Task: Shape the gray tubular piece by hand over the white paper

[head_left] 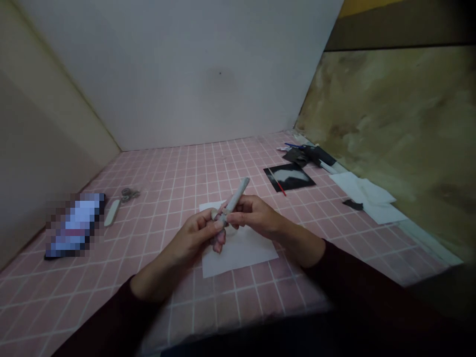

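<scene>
Both hands grip a narrow, pale grey stick-like object (pixel 237 196), perhaps a paper roll or a tube; its exact kind is unclear. It slants up to the right, its lower part among my fingers. My left hand (pixel 199 230) pinches the lower end between thumb and fingers. Higher up, my right hand (pixel 253 213) has its thumb and fingers closed around the object's side. Below them a white sheet of paper (pixel 241 250) lies flat on the table, partly covered by the hands.
A pink checked tablecloth (pixel 178 178) covers the table. At left are a blurred phone (pixel 76 225), a white strip (pixel 112 213) and grey scissors (pixel 129 193). Toward the right lie a black-and-white picture (pixel 293 177), a red-ended stick (pixel 280 187), dark scraps (pixel 297 156) and white papers (pixel 372 193).
</scene>
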Demonstrator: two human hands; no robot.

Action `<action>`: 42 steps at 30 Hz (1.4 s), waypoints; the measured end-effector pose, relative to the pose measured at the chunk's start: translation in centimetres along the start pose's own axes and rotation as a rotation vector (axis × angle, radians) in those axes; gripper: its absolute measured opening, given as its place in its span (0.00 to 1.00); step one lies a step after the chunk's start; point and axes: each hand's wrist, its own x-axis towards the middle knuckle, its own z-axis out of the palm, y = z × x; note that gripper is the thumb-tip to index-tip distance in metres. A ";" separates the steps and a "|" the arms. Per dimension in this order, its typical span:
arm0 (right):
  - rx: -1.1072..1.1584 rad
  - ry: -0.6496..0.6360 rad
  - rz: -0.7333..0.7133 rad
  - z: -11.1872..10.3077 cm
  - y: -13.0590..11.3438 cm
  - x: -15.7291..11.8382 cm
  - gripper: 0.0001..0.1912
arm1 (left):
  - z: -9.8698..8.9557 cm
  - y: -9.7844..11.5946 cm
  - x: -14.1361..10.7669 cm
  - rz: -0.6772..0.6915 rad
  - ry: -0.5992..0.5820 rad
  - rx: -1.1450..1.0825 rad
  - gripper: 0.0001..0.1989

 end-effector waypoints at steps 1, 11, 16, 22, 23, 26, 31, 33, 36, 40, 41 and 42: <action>0.001 0.018 -0.016 -0.1 0.0 0.1 0.13 | 0.0 0.1 0.0 0.003 0.002 -0.001 0.12; 0.063 0.163 -0.016 0.0 0.4 0.4 0.16 | 0.2 -0.4 -0.1 0.086 0.095 0.239 0.12; 0.064 0.178 -0.018 0.5 0.4 0.5 0.17 | 0.3 -0.3 0.0 0.114 0.088 0.237 0.12; 0.079 0.287 -0.085 -0.1 -0.7 0.1 0.17 | 0.5 -0.7 -0.2 0.079 0.073 0.191 0.12; 0.063 0.233 -0.051 0.4 -0.5 0.1 0.17 | 0.5 -0.7 -0.2 0.086 0.087 0.195 0.12; 0.040 0.118 0.019 1.6 0.3 0.2 0.18 | 0.4 -0.6 -0.2 0.109 0.126 0.209 0.12; 0.069 0.324 -0.070 -0.2 -0.6 0.5 0.19 | 0.4 -0.4 -0.1 0.091 0.081 0.207 0.13; 0.115 0.404 -0.111 -0.9 -1.0 0.4 0.19 | 0.5 -0.5 -0.2 0.060 0.071 0.200 0.14; 0.060 0.323 -0.074 -0.2 -0.5 0.3 0.18 | 0.5 -0.5 -0.2 0.055 0.080 0.198 0.14; -0.002 0.116 0.003 1.4 0.5 0.2 0.16 | 0.5 -0.4 -0.2 0.099 0.128 0.210 0.13; -0.001 0.149 -0.018 1.2 0.4 0.2 0.15 | 0.5 -0.3 -0.2 0.101 0.126 0.208 0.13; -0.003 0.199 -0.038 0.8 0.2 0.3 0.15 | 0.5 -0.3 -0.2 0.098 0.117 0.204 0.14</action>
